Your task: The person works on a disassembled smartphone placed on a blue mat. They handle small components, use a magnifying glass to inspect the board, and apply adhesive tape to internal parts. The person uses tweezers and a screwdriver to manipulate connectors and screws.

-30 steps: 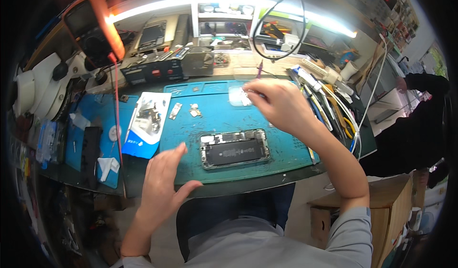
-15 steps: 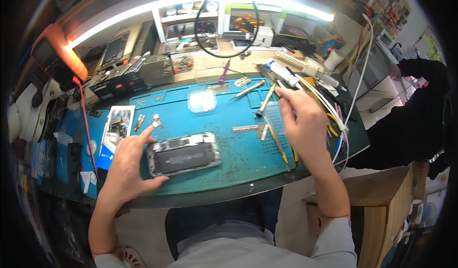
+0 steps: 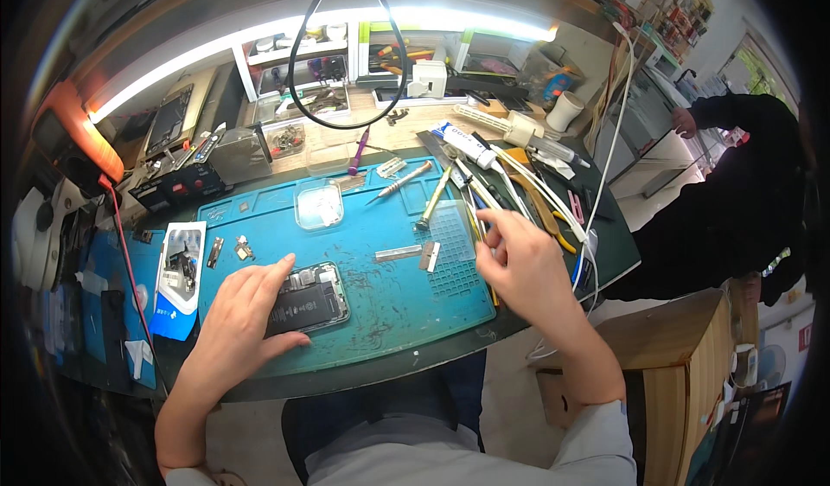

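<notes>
Head view, left hand (image 3: 238, 313) fingers spread over opened phone (image 3: 304, 300), right hand (image 3: 523, 265) grip unclear

One opened phone (image 3: 304, 301), one clear tray (image 3: 318, 205), two hands (image 3: 245, 310), one blue mat (image 3: 380, 300)

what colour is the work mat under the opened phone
Teal blue mat, clearest in the head view, beneath the opened phone.

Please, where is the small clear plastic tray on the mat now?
In the head view, the clear plastic tray lies at the far middle of the teal mat, beyond the opened phone under the left hand.
</notes>
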{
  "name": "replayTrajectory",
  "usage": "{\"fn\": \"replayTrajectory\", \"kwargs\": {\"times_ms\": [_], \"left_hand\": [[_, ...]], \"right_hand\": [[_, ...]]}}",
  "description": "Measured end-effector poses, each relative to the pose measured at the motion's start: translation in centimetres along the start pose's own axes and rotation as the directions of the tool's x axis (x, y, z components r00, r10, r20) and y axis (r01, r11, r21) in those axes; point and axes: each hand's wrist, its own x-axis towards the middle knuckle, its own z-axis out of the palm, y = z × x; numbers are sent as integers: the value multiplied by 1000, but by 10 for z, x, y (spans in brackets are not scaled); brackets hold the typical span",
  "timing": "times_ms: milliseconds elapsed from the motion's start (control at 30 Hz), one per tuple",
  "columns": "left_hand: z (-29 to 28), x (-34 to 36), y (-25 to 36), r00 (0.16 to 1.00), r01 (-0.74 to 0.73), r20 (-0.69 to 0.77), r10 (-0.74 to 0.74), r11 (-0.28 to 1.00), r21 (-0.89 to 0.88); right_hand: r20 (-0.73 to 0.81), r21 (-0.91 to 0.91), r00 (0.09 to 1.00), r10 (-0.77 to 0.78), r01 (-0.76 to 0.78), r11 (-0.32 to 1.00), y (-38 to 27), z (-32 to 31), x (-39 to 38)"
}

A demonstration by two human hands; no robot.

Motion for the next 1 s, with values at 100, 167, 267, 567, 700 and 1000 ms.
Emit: {"fn": "replayTrajectory", "kwargs": {"times_ms": [100,167,267,567,700,1000], "left_hand": [[-3,5,0,999,-42,13,42,999,16],[-4,5,3,999,-34,17,34,999,3],[-1,2,0,1000,-19,15,20,999,-35],[31,-41,13,879,-366,-380,287,918,-155],[50,-43,14,861,-446,-372,348,868,-220],[50,-35,29,881,-228,-411,233,972,62]], "right_hand": [[-76,-205,995,-70,53,977,21,4,23],[-175,-268,981,-88,39,963,28,3,40],[-220,-328,968,-119,41,944,41,-1,60],[-129,-471,992,7,-67,879,37,7,73],[-216,-351,967,-132,49,935,37,17,83],[-45,-474,998,-46,20,880,32,8,99]]}}
